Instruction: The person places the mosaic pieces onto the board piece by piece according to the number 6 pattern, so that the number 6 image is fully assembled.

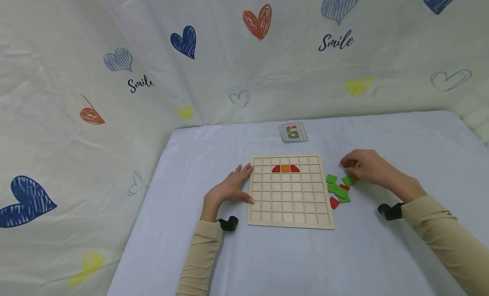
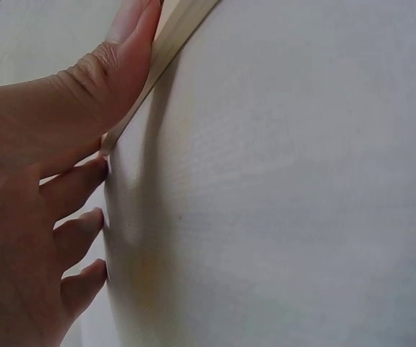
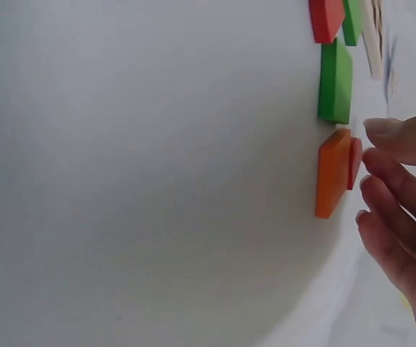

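Note:
A wooden grid board (image 1: 290, 220) lies on the table, with two red quarter-round pieces (image 1: 276, 169) on either side of an orange square (image 1: 285, 168) near its top. My left hand (image 1: 231, 186) is spread at the board's left edge, fingertips and thumb resting on its border. At the right, my right hand (image 1: 367, 165) reaches down over loose pieces. Its fingertips are right at a red piece (image 3: 354, 163) lying beside an orange piece (image 3: 332, 173), with thumb and index finger slightly apart. A green piece (image 3: 336, 83) lies close by.
Several loose green pieces (image 1: 338, 191) and a red piece (image 1: 334, 202) lie along the board's right side. Behind the board is a small pattern card (image 1: 283, 138) with a coloured figure on a grid. A white cloth covers the table (image 1: 214, 143), and a heart-printed curtain (image 1: 214, 75) hangs behind.

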Demonstrator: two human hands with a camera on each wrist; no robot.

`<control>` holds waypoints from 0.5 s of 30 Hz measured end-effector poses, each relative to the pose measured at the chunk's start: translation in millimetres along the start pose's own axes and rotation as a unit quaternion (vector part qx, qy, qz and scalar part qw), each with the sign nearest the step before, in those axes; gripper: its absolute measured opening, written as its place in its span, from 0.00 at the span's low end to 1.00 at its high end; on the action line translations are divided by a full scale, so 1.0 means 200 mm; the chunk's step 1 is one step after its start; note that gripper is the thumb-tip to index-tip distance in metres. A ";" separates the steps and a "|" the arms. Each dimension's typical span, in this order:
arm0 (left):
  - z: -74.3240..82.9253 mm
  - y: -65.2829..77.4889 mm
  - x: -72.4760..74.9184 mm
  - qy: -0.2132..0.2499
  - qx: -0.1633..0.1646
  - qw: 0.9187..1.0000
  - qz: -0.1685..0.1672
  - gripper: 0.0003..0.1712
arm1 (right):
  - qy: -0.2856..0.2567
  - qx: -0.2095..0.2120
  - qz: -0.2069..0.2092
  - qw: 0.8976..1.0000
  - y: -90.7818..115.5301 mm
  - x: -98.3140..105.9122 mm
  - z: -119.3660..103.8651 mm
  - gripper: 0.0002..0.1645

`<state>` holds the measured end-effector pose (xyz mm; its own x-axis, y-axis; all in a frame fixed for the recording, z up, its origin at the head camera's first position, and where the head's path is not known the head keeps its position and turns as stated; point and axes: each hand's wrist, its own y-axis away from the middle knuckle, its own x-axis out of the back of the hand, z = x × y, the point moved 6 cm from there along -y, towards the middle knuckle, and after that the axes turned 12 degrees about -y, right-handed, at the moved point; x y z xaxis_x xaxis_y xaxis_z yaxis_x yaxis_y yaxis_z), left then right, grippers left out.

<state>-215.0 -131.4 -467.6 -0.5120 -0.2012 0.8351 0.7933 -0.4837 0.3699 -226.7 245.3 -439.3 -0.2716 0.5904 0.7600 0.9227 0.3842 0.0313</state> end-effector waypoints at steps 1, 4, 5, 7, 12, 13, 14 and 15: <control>0.00 0.00 0.00 0.000 0.000 1.000 0.001 0.67 | 0.003 0.000 0.005 1.000 0.00 0.00 0.01 0.13; 0.00 0.00 0.00 -0.001 -0.001 1.000 0.001 0.67 | 0.012 -0.004 0.012 1.000 0.00 0.01 0.03 0.12; -0.01 0.00 0.00 -0.002 0.000 1.000 0.000 0.67 | 0.012 -0.010 0.012 1.000 0.01 0.01 0.04 0.12; -0.01 0.00 0.00 -0.001 -0.001 1.000 0.001 0.67 | 0.009 -0.025 0.014 1.000 0.01 0.01 0.06 0.12; -0.01 -0.01 -0.01 -0.010 0.000 1.000 -0.001 0.67 | 0.000 -0.041 0.016 0.999 0.03 0.02 0.09 0.16; -0.01 -0.01 -0.01 -0.011 0.000 1.000 -0.002 0.67 | 0.000 -0.041 0.015 0.999 0.04 0.02 0.09 0.16; -0.01 -0.01 -0.01 -0.013 0.001 1.000 -0.003 0.67 | 0.000 -0.042 0.014 0.999 0.04 0.02 0.10 0.17; -0.01 -0.01 -0.01 -0.014 0.001 1.000 -0.003 0.67 | -0.002 -0.045 0.014 0.999 0.04 0.02 0.10 0.18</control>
<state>-216.2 -131.4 -469.6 -0.5072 -0.1750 0.8439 0.7912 -0.4827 0.3754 -225.8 265.5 -449.1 -0.2467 0.6027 0.7589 0.9508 0.3020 0.0692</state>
